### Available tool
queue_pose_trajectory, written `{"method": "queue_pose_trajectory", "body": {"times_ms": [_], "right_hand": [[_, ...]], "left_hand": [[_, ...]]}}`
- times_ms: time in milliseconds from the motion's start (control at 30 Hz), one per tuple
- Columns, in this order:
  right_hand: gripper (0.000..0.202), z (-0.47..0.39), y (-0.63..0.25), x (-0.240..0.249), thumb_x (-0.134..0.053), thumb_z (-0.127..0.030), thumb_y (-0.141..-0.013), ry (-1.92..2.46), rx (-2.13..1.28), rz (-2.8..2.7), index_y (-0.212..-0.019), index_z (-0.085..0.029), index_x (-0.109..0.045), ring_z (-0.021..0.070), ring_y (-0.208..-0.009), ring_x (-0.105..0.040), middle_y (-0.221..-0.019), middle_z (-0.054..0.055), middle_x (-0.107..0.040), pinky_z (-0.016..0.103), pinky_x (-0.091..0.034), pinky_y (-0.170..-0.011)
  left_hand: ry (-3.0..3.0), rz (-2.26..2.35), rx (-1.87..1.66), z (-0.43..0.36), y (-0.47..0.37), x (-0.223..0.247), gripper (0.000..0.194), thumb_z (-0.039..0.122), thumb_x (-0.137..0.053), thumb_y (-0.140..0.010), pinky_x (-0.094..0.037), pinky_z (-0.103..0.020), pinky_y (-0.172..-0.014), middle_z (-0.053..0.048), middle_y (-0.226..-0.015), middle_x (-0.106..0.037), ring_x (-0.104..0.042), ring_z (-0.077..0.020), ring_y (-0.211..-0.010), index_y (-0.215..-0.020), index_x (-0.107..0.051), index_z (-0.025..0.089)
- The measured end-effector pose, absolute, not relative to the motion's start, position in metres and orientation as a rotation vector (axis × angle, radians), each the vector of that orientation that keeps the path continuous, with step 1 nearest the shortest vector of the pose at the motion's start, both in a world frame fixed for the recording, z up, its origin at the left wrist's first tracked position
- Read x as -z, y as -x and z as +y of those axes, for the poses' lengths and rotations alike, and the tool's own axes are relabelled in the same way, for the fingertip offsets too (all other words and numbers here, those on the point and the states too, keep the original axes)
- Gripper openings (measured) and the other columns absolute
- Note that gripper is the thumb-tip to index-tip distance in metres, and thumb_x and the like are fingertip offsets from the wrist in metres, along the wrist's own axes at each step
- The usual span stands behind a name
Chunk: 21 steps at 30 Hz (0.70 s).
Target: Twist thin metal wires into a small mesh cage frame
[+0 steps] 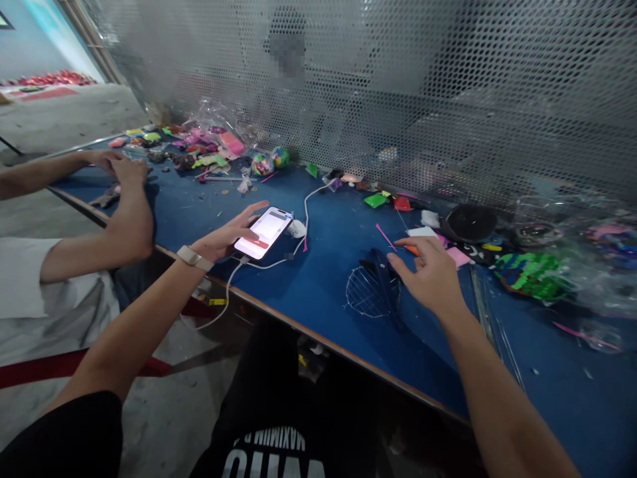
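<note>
Black-edged phone (269,230) in L grip (229,236), thumb on top; R grip (428,275) loosely spread, nr dk blue item (385,282).

Back of the blue tabletop (298,289) now: two multicoloured balls (263,164) side by side, a green packet (375,200) just beside a red packet (403,204), perforated metal panel (368,79) rising behind!
</note>
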State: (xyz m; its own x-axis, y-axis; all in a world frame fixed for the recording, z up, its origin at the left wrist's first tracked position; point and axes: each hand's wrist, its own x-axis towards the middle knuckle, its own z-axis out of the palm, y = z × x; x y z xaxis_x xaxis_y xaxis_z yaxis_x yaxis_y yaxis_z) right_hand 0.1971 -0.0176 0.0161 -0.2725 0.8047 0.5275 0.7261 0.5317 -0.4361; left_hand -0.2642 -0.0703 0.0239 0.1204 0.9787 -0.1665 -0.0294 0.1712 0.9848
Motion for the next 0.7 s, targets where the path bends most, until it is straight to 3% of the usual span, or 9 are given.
{"method": "queue_pose_trajectory", "body": {"times_ms": [700], "right_hand": [[0.025, -0.019, -0.197, -0.018, -0.075, -0.043, -0.097, 1.241, -0.168, -2.040, -0.113, -0.025, -0.079, 0.0272, -0.090, -0.071, -0.121, 0.013, -0.076, 0.040, -0.055, -0.071]], "left_hand": [[-1.107, 1.172, -1.122, -0.077, 0.262, -0.013, 0.121, 0.012, -0.093, -0.072, -0.065, -0.022, -0.067, -0.014, -0.157, -0.065, -0.078, -0.0167, -0.088, -0.176, -0.038, 0.040]]}}
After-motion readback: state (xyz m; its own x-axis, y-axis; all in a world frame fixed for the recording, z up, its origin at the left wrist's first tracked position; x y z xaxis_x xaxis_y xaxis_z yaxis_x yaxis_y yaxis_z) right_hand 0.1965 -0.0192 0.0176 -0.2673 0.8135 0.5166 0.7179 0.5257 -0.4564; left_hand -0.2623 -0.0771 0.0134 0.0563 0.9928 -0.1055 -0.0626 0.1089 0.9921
